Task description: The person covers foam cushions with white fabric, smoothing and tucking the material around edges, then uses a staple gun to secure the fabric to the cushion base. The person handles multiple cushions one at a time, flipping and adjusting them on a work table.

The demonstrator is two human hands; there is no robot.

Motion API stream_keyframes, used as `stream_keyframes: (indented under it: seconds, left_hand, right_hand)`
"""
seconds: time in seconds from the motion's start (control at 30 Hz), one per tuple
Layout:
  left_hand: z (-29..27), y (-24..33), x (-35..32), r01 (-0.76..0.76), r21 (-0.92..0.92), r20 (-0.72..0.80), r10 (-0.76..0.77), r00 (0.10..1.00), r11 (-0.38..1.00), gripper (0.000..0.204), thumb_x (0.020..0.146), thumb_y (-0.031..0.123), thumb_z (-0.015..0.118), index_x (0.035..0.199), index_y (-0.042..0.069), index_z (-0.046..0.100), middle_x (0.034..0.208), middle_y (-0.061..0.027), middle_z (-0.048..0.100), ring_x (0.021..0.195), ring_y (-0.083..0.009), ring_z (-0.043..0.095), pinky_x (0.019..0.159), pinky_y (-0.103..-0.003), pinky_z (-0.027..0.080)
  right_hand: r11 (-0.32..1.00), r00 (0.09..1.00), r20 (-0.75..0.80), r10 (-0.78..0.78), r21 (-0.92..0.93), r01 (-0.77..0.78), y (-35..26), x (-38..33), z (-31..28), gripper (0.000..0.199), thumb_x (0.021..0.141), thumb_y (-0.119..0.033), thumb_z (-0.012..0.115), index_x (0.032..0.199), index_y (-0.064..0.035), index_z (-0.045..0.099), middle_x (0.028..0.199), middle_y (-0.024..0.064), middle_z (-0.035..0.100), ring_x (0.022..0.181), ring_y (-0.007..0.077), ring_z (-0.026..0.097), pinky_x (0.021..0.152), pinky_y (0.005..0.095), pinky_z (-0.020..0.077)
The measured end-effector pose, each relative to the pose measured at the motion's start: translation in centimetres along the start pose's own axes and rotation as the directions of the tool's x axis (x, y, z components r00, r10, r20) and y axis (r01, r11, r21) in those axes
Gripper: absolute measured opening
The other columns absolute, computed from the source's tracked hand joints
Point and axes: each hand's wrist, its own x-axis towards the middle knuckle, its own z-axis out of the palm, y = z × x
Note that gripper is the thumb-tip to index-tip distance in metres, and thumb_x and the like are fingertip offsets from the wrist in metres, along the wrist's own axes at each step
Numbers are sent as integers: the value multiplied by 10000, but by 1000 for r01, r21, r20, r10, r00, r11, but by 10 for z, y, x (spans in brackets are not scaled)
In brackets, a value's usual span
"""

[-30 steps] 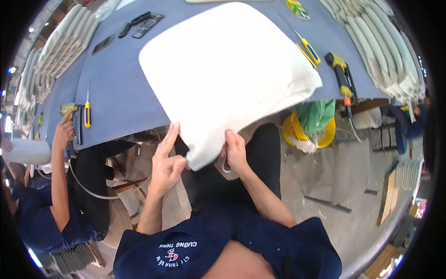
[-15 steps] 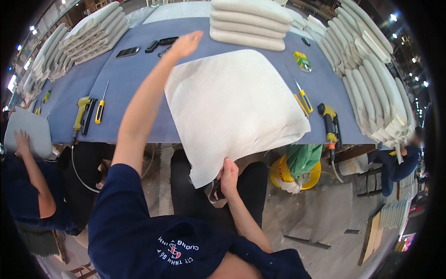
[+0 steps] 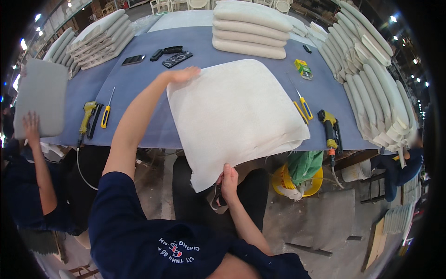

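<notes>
One white cushion, square, soft and covered in matte fabric, lies flat on the blue worktop, overhanging the near edge. The left hand rests open and flat on its far left corner; the right hand pinches the hanging near corner of the cover.

Just off its right side lie two yellow-handled screwdrivers and a yellow and black power tool; a small yellow and green box sits further back. Four stacked cushions stand at the far edge, with more rows along the left and right edges. Dark phones lie at far left. Near the left edge lie another yellow tool and screwdriver. Below the near edge, a yellow bucket holds green material. At left, another person's hand holds a grey foam slab.
</notes>
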Motion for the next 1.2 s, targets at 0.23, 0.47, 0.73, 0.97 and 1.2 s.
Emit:
stream_keyframes:
  seconds: [0.23, 0.47, 0.73, 0.97, 1.2]
  left_hand:
    - [-52, -35, -12, 116, -107, -145, -131, 981, 988, 886, 1117, 681, 277, 1645, -21, 391, 1711, -225, 396, 1598, -368, 355, 1321, -421, 235]
    - [5, 19, -39, 86, 402, 72, -125, 990, 912, 731, 1139, 588, 289, 1713, 136, 313, 1774, -206, 258, 1644, -396, 228, 1329, -559, 185]
    - [105, 206, -213, -437, 581, 173, 421, 890, 686, 633, 1127, 425, 457, 1718, 245, 315, 1795, -183, 204, 1636, -494, 169, 1241, -774, 152]
    - [117, 224, -235, -379, 586, 164, 353, 921, 717, 720, 1039, 364, 643, 1700, 308, 362, 1782, -223, 187, 1615, -544, 161, 1153, -860, 185]
    - [122, 238, -244, -357, 605, 213, 286, 934, 712, 790, 967, 348, 737, 1679, 346, 396, 1772, -253, 184, 1609, -569, 151, 1128, -876, 210]
  right_hand:
    - [999, 999, 28, 23, 43, -24, -7, -3, 11, 515, 1144, -453, 557, 776, -94, 546, 609, 21, 562, 543, 108, 524, 520, 279, 407]
    - [998, 998, 22, 59, 2, -59, -14, -5, 7, 509, 1150, -431, 541, 778, -84, 545, 610, 12, 540, 545, 94, 507, 520, 276, 390]
    - [996, 998, 7, 60, 62, -61, 3, -6, 8, 483, 1161, -389, 537, 800, -69, 563, 625, 6, 544, 539, 86, 492, 506, 274, 384]
    - [999, 998, 62, 30, 33, -32, 16, 6, -3, 534, 1165, -370, 534, 745, -45, 584, 620, 10, 553, 534, 91, 496, 503, 290, 394]
    - [971, 948, 229, 221, -147, -191, -23, 14, -26, 504, 1139, -333, 580, 759, -9, 649, 648, 62, 658, 577, 108, 606, 552, 298, 476]
